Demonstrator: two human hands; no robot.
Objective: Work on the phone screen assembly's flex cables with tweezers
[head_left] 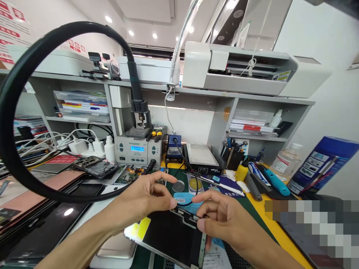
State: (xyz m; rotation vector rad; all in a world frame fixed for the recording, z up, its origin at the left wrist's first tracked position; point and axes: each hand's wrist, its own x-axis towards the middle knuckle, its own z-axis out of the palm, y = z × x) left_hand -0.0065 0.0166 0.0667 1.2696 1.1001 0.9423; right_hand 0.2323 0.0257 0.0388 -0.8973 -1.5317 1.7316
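Observation:
A phone screen (171,233), black with a bright yellow patch at its left end, is tilted above the green work mat. My right hand (221,216) grips its upper right corner, thumb on the near face and fingers behind. At the top edge, my left hand (151,198) is closed, thumb and fingertips on the rim beside some small metal parts. Exactly what the left fingertips pinch is partly hidden. Below my left wrist lies a silver phone (116,246). Just past the hands sit a round metal lid (178,186) and a small tub of yellow paste (194,184).
A thick black hose (7,108) loops across the left, near my left forearm. Behind stand a grey hot air station (137,149), a soldering iron stand (174,147) and a heating plate (202,155). Phones and cables crowd the left; tools, a bottle (287,160) and a blue box (322,164) line the right.

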